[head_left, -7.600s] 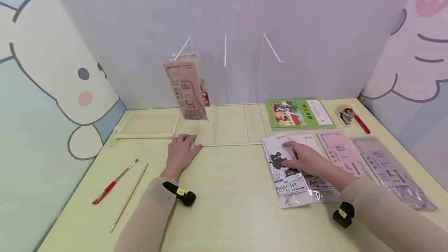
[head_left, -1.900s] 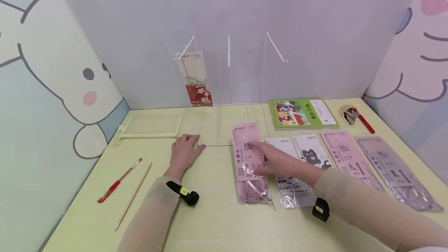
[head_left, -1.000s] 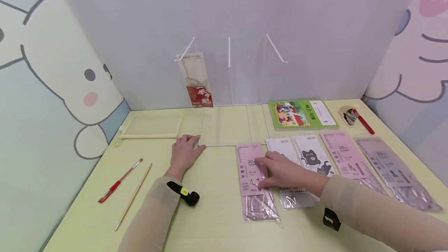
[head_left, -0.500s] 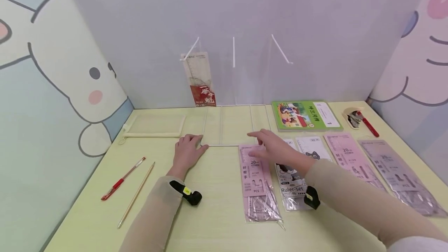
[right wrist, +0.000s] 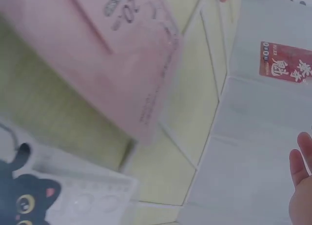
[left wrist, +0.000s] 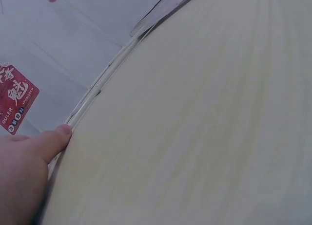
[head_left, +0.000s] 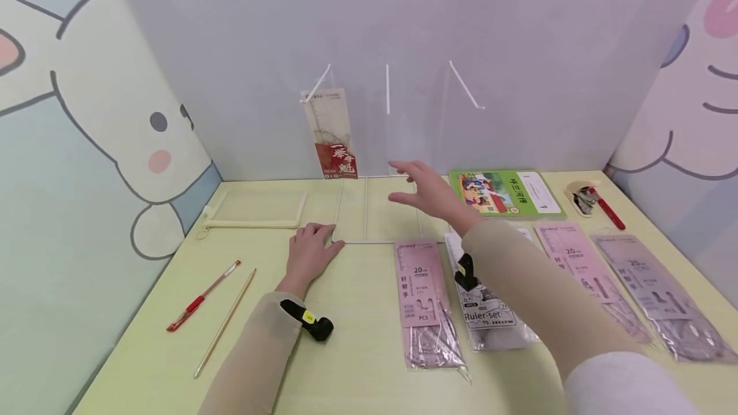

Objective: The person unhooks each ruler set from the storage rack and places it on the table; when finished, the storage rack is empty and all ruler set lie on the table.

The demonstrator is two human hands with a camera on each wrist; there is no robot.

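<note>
My left hand (head_left: 309,255) holds the front left corner of a white wire display rack (head_left: 366,210), its thumb (left wrist: 53,142) on the wire. My right hand (head_left: 434,192) is in the air over the rack's base, fingers spread and holding nothing. A ruler set pack (head_left: 330,127) with a red lower part hangs from the left hook; the middle hook (head_left: 387,89) and right hook (head_left: 467,85) are bare. On the table in front of the rack lies a pink ruler set pack (head_left: 418,287). Black-cat ruler set packs (head_left: 490,312) lie beside it, partly under my right forearm.
Another pink pack (head_left: 567,248) and a greyish-purple pack (head_left: 651,274) lie at right. Behind them are a green book (head_left: 507,194) and a small dish (head_left: 579,199) with a red-handled tool (head_left: 605,209). At left lie a mesh pouch (head_left: 256,207), red pen (head_left: 202,298) and pencil (head_left: 225,322).
The pink pack that hung on the left hook now lies on the table. My right hand has let go of it and moved up and back toward the hooks. My left hand stays put.
</note>
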